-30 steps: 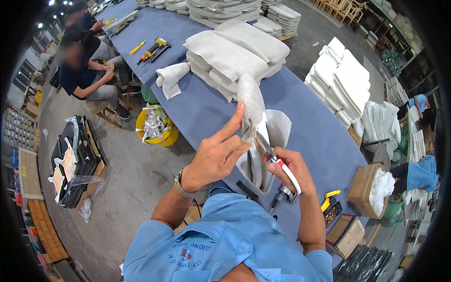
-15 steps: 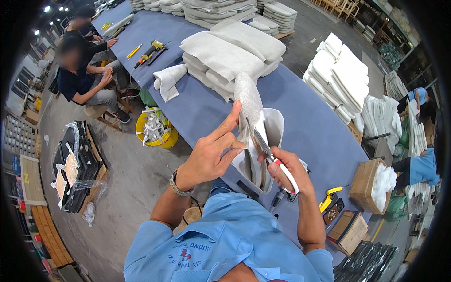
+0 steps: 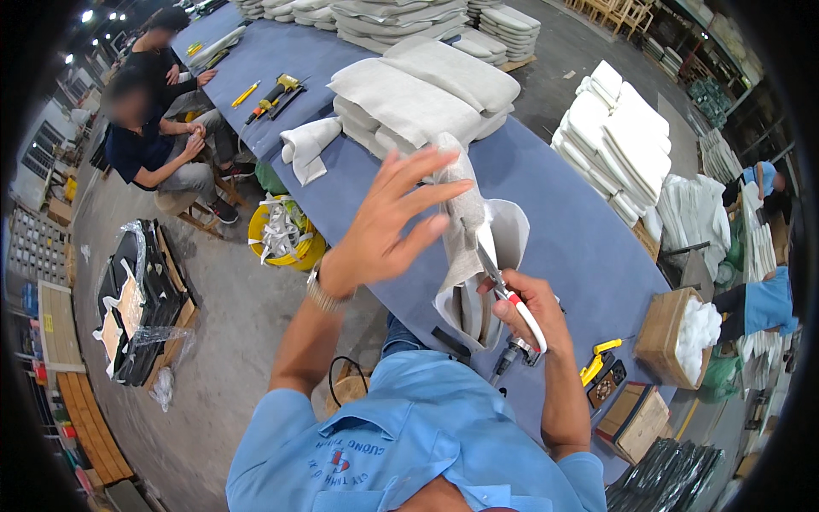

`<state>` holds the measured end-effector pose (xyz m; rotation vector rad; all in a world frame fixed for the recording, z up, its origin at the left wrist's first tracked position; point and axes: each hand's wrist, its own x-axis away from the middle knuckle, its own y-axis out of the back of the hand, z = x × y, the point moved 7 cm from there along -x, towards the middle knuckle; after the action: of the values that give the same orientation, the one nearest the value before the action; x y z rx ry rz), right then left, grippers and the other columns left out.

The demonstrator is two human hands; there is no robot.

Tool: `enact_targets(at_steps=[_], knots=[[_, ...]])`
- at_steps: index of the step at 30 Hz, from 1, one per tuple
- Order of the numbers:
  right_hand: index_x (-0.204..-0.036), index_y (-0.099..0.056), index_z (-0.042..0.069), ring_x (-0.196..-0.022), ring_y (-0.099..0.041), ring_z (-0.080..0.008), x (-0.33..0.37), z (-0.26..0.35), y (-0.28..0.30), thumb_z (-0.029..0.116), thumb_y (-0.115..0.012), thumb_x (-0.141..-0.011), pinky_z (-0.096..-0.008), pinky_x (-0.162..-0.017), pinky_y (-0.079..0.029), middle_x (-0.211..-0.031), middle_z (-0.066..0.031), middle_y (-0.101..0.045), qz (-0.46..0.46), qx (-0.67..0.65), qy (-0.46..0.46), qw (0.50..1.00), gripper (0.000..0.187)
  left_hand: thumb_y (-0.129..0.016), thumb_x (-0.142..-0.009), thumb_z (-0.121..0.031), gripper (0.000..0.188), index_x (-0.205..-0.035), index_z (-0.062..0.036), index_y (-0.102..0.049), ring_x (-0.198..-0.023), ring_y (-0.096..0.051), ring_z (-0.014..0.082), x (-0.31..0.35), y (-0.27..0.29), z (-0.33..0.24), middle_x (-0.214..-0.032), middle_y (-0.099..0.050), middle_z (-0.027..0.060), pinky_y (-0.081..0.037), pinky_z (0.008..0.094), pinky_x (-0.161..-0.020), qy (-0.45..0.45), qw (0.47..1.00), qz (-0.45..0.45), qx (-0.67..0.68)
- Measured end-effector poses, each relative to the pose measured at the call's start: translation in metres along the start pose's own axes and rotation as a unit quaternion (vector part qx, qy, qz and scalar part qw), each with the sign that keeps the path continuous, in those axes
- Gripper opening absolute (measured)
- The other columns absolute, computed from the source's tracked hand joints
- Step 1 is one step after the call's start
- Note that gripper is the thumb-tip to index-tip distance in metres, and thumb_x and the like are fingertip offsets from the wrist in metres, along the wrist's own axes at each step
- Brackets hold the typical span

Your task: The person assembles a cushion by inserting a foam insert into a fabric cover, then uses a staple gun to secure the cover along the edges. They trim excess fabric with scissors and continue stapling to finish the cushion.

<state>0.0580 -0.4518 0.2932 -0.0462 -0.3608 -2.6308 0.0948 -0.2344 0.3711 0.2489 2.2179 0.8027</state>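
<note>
My right hand (image 3: 543,309) is closed around the scissors (image 3: 526,319), which have red-and-white handles. Their metal blades lie against the pale grey fabric-covered piece (image 3: 466,203) in front of me. Loose pale fabric curls open around the near end of that piece, and more flat layers show inside. My left hand (image 3: 384,224), wearing a wristwatch (image 3: 322,290), hovers at the left of the piece with fingers spread. It is a little blurred, and I cannot tell whether its fingertips touch the cloth. Beyond it, a stack of grey padded panels (image 3: 409,98) rests on the blue-topped table (image 3: 358,192).
A power tool (image 3: 510,358) lies close by my right wrist, with a yellow-handled tool (image 3: 597,363) farther right. An open carton (image 3: 665,337) holds white stuffing. A yellow bucket (image 3: 299,256) of scraps stands left of the table. Seated people (image 3: 158,145) work along the left side.
My left hand has let go of the fabric edge and lifted, its fingers spreading. The piece's near end and the scissors have shifted slightly right.
</note>
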Motion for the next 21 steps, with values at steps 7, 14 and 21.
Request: enact_targets(at_steps=[7, 14, 21], knots=[[-0.122, -0.072, 0.005, -0.063, -0.049, -0.0082, 0.024, -0.03, 0.043, 0.034, -0.089, -0.08, -0.0279, -0.061, -0.044, -0.067, -0.0002, -0.055, -0.095, 0.074, 0.013, 0.993, 0.054, -0.072, -0.094, -0.031, 0.042, -0.134, -0.0179, -0.069, -0.132, -0.054, 0.0293, -0.032, -0.006, 0.032, -0.135, -0.064, 0.0077, -0.022, 0.0583, -0.123, -0.025, 0.998, 0.049, -0.011], [-0.128, -0.07, 0.014, -0.088, -0.071, -0.0244, 0.099, -0.214, 0.122, 0.034, -0.084, -0.082, -0.0377, -0.078, -0.056, -0.099, -0.0141, -0.076, -0.326, 0.227, -0.205, 0.895, 0.053, -0.082, -0.084, -0.028, 0.043, -0.119, -0.0062, -0.073, -0.106, -0.066, 0.0302, -0.007, 0.008, 0.075, -0.112, -0.071, 0.0111, -0.048, 0.0362, -0.101, 0.049, 0.996, 0.065, 0.041], [-0.131, -0.068, 0.019, -0.106, -0.069, -0.0409, 0.049, -0.294, 0.186, 0.041, -0.071, -0.089, -0.0505, -0.093, -0.055, -0.115, -0.0166, -0.074, -0.255, 0.405, -0.272, 0.835, 0.047, -0.08, -0.085, -0.027, 0.053, -0.129, -0.0003, -0.067, -0.111, -0.068, 0.0273, 0.071, 0.04, 0.089, -0.12, -0.072, 0.0174, -0.05, 0.0375, -0.098, 0.221, 0.975, -0.011, 0.024]])
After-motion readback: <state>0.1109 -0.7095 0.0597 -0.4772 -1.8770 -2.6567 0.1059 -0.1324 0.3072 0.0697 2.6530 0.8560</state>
